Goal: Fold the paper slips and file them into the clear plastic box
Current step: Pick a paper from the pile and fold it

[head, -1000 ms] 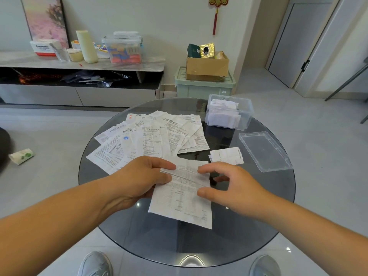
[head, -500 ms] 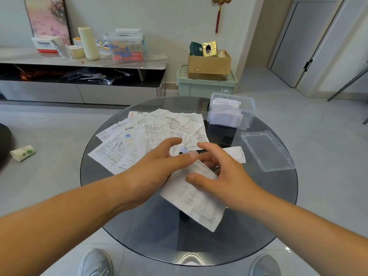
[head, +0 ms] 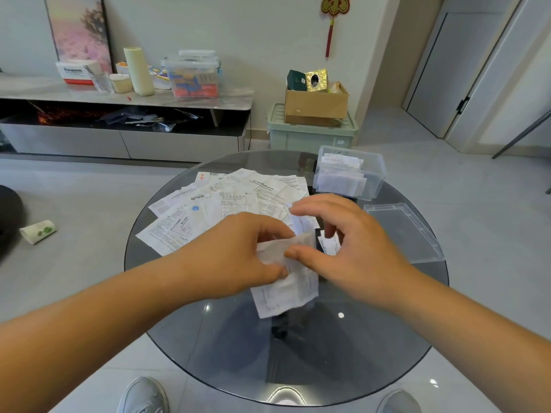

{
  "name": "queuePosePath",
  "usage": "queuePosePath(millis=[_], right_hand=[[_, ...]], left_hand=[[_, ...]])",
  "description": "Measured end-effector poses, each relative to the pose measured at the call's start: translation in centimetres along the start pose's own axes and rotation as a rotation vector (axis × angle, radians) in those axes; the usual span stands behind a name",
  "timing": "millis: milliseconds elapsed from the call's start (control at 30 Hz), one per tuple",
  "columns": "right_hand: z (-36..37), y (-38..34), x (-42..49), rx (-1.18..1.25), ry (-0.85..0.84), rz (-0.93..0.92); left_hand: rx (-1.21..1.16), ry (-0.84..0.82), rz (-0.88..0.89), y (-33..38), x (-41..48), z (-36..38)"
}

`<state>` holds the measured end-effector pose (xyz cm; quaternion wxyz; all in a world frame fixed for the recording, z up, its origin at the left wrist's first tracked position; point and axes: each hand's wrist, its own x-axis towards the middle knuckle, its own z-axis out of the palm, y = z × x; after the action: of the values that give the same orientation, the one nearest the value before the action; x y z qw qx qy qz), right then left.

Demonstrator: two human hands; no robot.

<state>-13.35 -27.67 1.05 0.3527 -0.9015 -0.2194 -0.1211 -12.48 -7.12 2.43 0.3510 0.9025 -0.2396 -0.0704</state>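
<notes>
The left hand [head: 238, 251] and right hand [head: 351, 248] each pinch one paper slip [head: 286, 290] in their grip, over the middle of the glass desk [head: 298, 368]. It looks half folded. The clear plastic box [head: 348, 177] sits at 1 o'clock.

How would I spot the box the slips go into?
Start at the round dark glass table. On its far right side stands the clear plastic box, open-topped, with folded slips inside. Its neighbour, the clear lid lying nearer, is flat and holds nothing.
</notes>
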Motion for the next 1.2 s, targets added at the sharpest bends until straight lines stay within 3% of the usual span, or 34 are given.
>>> queuePosePath(millis=[133,200,300,400,467,567,700,967,1200], right_hand=[[-0.4,-0.2,0.2,-0.053,-0.019,-0.074],[-0.5,-0.2,0.4,-0.017,0.012,-0.065],[-0.5,0.3,-0.1,0.261,0.037,0.113],[-0.1,1.2,-1.5,0.459,-0.020,0.264],[0.0,2.3,-2.7,0.337,-0.132,0.286],[0.1,3.4,-4.1,-0.038,-0.315,0.248],[0.6,3.4,-4.7,-0.086,-0.465,0.301],[1.8,4.8,-3.3,0.082,-0.212,0.480],[3.3,4.6,-2.4,-0.166,-0.201,0.480]], left_hand=[[0.237,0.127,0.068,0.4,-0.1,-0.7],[0.221,0.189,0.118,0.3,-0.3,-1.0],[0.084,0.193,0.152,-0.6,-0.7,-1.4],[0.051,0.068,0.119,-2.9,-1.3,-1.2],[0.149,0.029,0.140,-4.2,-1.7,-0.5],[0.292,-0.045,0.185,-4.7,-2.4,1.3],[0.395,-0.075,0.226,-4.5,-2.4,3.4],[0.223,0.091,-0.060,-4.3,-0.4,3.9],[0.346,0.079,-0.172,-4.6,0.5,5.0]])
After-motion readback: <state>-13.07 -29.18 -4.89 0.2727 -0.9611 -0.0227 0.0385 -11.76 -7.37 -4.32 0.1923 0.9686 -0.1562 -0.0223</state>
